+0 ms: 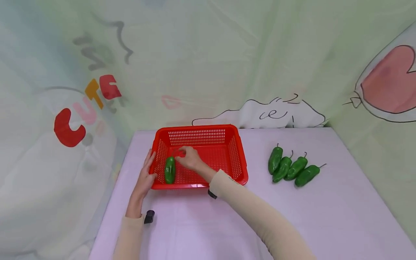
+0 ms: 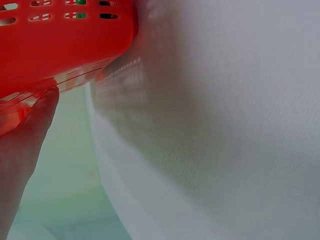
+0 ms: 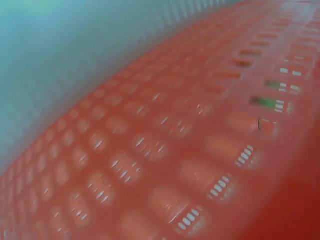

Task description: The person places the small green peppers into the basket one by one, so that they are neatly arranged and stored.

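A red plastic basket [image 1: 199, 186] with slotted walls stands at the back left of the table. Inside, near its left wall, is a green pepper [image 1: 170, 170], its thin stem end pointing away from me. My right hand [image 1: 191, 159] reaches over the front rim, fingertips close beside that stem, with a gap showing between thumb and forefinger. Along the outside of the left wall lies my left hand [image 1: 147, 177], its fingers extended against the basket. The left wrist view shows part of the left hand [image 2: 27, 150] at the basket wall [image 2: 65, 47]. Slotted red plastic [image 3: 150, 150] fills much of the right wrist view.
Several green peppers [image 1: 297, 168] lie bunched on the pale table [image 1: 260, 216], right of the basket. A printed curtain [image 1: 221, 65] hangs behind and along both sides of the table.
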Demonstrator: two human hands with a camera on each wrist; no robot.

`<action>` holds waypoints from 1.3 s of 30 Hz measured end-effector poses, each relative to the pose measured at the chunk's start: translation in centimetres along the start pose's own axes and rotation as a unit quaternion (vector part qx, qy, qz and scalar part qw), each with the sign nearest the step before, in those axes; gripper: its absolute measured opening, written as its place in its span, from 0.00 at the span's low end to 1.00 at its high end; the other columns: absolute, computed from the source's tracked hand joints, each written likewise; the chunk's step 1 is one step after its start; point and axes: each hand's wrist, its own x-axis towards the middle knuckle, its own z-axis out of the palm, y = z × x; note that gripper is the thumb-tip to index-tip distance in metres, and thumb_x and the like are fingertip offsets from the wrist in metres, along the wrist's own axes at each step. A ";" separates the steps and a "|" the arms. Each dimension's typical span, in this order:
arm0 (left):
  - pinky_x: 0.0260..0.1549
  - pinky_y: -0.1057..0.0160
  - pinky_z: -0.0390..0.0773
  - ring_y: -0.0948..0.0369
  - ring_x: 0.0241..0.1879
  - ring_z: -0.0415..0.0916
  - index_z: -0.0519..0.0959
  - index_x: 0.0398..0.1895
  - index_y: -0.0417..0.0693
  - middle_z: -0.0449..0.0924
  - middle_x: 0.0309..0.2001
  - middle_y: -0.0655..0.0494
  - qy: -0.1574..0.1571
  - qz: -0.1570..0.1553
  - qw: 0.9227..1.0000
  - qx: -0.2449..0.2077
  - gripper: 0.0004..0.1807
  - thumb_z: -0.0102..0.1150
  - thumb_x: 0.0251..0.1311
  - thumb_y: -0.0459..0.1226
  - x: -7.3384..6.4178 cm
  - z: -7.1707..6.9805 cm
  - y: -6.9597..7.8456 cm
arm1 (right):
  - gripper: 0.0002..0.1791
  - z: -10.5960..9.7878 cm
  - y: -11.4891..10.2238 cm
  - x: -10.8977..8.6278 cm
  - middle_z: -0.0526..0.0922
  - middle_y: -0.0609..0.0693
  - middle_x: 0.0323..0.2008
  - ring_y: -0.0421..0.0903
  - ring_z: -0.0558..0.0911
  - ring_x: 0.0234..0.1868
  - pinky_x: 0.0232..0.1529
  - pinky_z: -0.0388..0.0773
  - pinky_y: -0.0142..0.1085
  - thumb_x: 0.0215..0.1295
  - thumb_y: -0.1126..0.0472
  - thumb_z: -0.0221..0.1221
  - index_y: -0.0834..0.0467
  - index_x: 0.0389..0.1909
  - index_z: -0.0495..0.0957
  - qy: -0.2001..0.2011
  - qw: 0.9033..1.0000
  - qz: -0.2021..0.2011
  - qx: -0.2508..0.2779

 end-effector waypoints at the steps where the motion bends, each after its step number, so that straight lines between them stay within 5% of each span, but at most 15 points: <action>1: 0.69 0.40 0.53 0.50 0.78 0.30 0.48 0.78 0.39 0.34 0.80 0.49 0.001 -0.001 1.000 -0.001 0.44 0.41 0.54 0.16 0.0 0.0 0.1 | 0.24 -0.2 0.0 -0.1 0.74 0.65 0.60 0.59 0.76 0.59 0.55 0.77 0.48 0.68 0.62 0.58 0.67 0.63 0.71 0.001 1.000 0.001 0.001; 21: 0.68 0.39 0.55 0.49 0.77 0.29 0.48 0.78 0.38 0.33 0.80 0.48 -0.003 -0.002 1.000 0.001 0.43 0.40 0.56 0.16 -0.1 -0.1 0.4 | 0.26 -6.5 1.3 -2.0 0.72 0.63 0.62 0.58 0.74 0.60 0.55 0.77 0.49 0.69 0.58 0.58 0.63 0.65 0.70 0.047 0.999 0.023 -0.006; 31: 0.69 0.39 0.51 0.51 0.78 0.29 0.48 0.78 0.39 0.33 0.80 0.49 -0.008 -0.004 1.000 0.006 0.43 0.41 0.55 0.17 -0.1 0.5 0.4 | 0.27 -11.9 3.1 -3.1 0.73 0.63 0.61 0.57 0.75 0.57 0.53 0.79 0.49 0.68 0.58 0.58 0.64 0.65 0.70 0.100 0.995 0.024 -0.011; 39: 0.69 0.40 0.53 0.54 0.78 0.29 0.47 0.79 0.48 0.32 0.80 0.58 -0.003 -0.007 1.000 0.006 0.45 0.42 0.57 0.17 0.9 0.0 -2.2 | 0.24 -15.4 4.5 -4.2 0.75 0.64 0.58 0.59 0.75 0.57 0.53 0.78 0.50 0.70 0.61 0.56 0.68 0.63 0.70 0.126 0.992 0.028 -0.009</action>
